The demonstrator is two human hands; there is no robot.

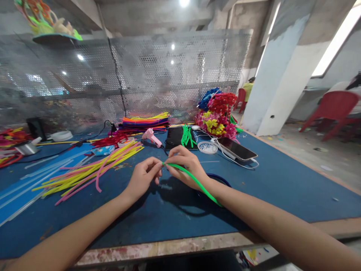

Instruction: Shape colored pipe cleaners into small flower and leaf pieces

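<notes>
A bright green pipe cleaner arcs from my fingertips down over my right wrist. My left hand pinches its tip between thumb and fingers. Close beside it, my right hand grips the same pipe cleaner just behind the tip. Both hands hang over the blue table, fingertips nearly touching. Beneath my right wrist a dark blue loop is partly hidden. Beyond my hands, short green pieces lie on a black tray.
Yellow and pink pipe cleaners lie left, near a pink glue gun. Right of the tray are a dish of white beads, a phone with a white cable, and piled fuzzy flowers. A perforated metal screen stands behind.
</notes>
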